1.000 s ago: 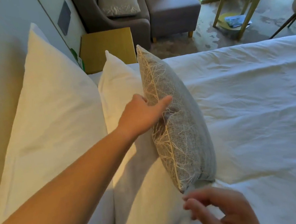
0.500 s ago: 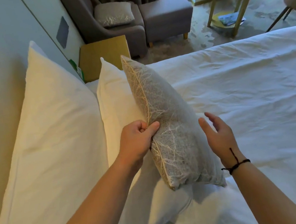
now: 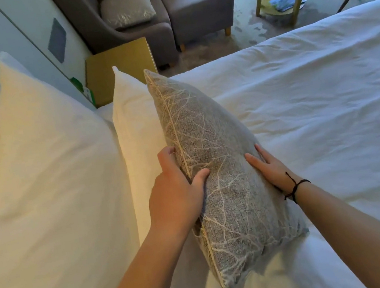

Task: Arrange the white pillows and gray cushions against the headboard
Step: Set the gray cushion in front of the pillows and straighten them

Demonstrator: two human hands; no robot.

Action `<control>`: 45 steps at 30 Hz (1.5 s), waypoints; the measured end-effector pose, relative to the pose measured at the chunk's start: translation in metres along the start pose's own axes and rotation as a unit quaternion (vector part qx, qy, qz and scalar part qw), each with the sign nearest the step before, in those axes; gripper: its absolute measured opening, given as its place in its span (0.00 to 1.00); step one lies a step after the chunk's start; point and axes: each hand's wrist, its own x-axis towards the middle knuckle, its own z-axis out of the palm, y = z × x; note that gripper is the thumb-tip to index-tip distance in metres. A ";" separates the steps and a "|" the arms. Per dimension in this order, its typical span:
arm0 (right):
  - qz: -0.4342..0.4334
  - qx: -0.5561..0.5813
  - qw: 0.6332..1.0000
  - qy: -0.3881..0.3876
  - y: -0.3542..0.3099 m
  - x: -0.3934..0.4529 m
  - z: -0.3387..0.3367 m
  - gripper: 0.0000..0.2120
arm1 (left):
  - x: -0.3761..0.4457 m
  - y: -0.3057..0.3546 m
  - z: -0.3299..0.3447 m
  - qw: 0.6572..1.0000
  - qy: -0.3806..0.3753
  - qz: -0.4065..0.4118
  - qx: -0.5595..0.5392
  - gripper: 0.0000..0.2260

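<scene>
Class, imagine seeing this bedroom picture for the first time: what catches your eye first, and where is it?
The gray woven cushion with pale branch-like lines stands mid-frame on the white bed, gripped by the left hand and touched by the flat right hand. It leans on a smaller white pillow; a large white pillow stands left.

two white pillows (image 3: 49, 179), two gray cushions (image 3: 225, 188)

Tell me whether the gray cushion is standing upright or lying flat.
Upright, tilted: the gray cushion stands on its edge on the bed, leaning against a white pillow, held between the left hand and right hand.
</scene>
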 end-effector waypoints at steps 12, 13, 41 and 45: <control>-0.003 0.039 0.998 -0.039 -0.016 0.033 0.079 0.49 | 0.000 -0.040 -0.036 0.986 0.064 0.069 -0.141 0.19; -0.010 0.047 0.998 -0.048 -0.021 0.033 0.088 0.50 | -0.002 -0.045 -0.047 0.985 0.075 0.070 -0.137 0.19; -0.145 -0.140 0.978 -0.060 -0.111 -0.152 0.099 0.46 | -0.210 -0.110 -0.031 0.952 -0.021 -0.294 0.083 0.28; -0.142 -0.289 0.943 -0.088 -0.119 -0.160 0.111 0.50 | -0.212 -0.105 -0.033 0.951 -0.044 -0.264 0.154 0.19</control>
